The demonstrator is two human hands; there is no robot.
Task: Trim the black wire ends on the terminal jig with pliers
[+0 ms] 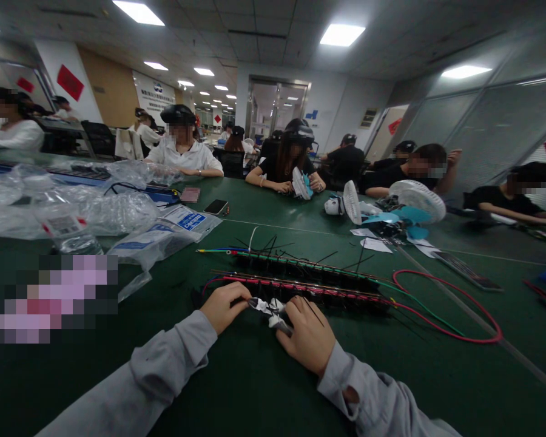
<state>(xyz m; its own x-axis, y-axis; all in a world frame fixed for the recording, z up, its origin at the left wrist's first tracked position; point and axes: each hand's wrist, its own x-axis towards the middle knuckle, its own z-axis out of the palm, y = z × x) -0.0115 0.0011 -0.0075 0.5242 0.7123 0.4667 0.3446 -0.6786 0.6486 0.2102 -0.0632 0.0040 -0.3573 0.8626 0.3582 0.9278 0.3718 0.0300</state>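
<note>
My left hand (pixel 225 306) pinches the left end of a crumpled white piece (pixel 260 305) with a dark tip. My right hand (pixel 308 332) is closed around the right part of the same white piece, just in front of the wire bundles; a thin black strip lies across its back. Beyond both hands lies a long dark bundle with red wire (pixel 291 285), and behind it a second bundle with green wire (pixel 309 265). Thin black tie ends stick up from the bundles. A red cable loop (pixel 495 321) extends to the right.
Clear plastic bags (pixel 95 209) and a labelled bag (pixel 168 230) lie at the left. A phone (pixel 216 207) rests beyond the bundles. Fan parts (pixel 414 203) and papers (pixel 375 244) are at the back right. Several people sit across the green table (pixel 164 376).
</note>
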